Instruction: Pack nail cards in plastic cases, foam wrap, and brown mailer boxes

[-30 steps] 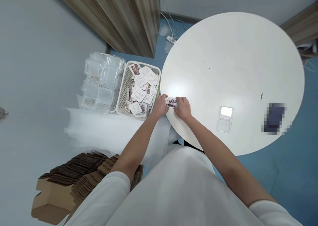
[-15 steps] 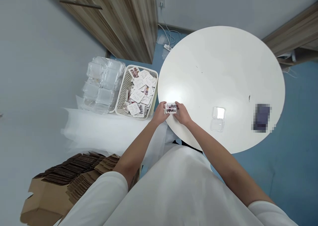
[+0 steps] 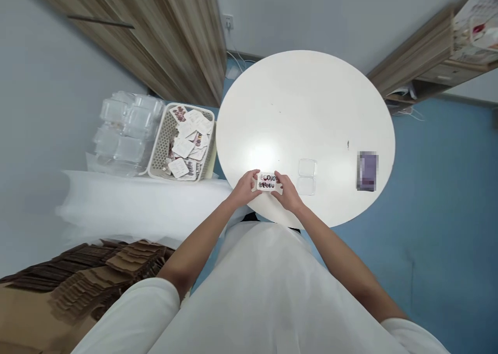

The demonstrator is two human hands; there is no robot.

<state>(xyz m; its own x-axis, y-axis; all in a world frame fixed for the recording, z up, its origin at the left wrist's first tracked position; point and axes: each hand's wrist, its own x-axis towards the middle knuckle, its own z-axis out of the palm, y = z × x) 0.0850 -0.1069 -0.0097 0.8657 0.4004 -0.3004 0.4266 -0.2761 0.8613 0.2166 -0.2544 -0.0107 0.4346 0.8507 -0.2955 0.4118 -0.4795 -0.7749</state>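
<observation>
Both my hands hold one small white card (image 3: 267, 182) bearing two rows of dark press-on nails, just above the near edge of the round white table (image 3: 303, 110). My left hand (image 3: 245, 187) pinches its left end and my right hand (image 3: 287, 190) pinches its right end. Right of my right hand an open, clear plastic case (image 3: 307, 177) lies flat on the table, apart from my fingers.
A white basket (image 3: 159, 146) of similar nail cards stands left of the table, beside stacked clear plastic cases (image 3: 122, 133). White foam sheeting (image 3: 136, 203) and flattened brown cartons (image 3: 78, 281) lie lower left. A blurred dark object (image 3: 368, 171) rests near the table's right edge.
My view has swung right, so everything sits further left in the picture. Both hands, still holding the card, have come from the table's left edge toward the clear case.
</observation>
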